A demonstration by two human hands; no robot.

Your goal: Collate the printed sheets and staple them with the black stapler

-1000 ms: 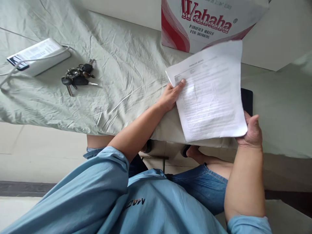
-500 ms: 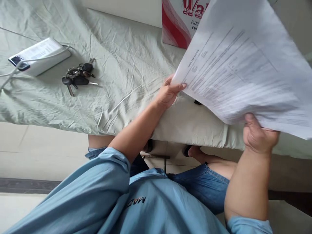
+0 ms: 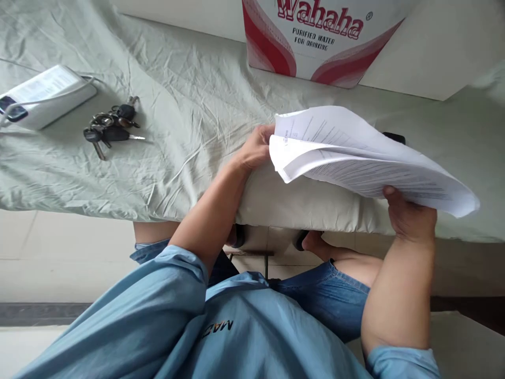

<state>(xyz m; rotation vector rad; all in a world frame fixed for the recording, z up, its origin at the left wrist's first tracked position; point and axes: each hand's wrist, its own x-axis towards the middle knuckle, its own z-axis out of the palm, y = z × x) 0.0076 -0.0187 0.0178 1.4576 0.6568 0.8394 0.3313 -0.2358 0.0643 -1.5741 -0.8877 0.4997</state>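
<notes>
I hold a stack of printed paper sheets above the front edge of a table draped in pale green cloth. My left hand grips the stack's left corner, fingers curled at the sheet edges. My right hand pinches the lower right edge from below, thumb on top. The sheets bow and fan apart at the left, lying nearly flat. A black object peeks out from behind the papers on the cloth.
A bunch of keys lies at left on the cloth. Further left sits a white power bank with a cable. A red and white "Wahaha" water carton stands at the back. My knees are under the table edge.
The papers swung up towards the camera, then came back down to a nearly flat, bowed position. Both hands kept their hold. The view shifted slightly right.
</notes>
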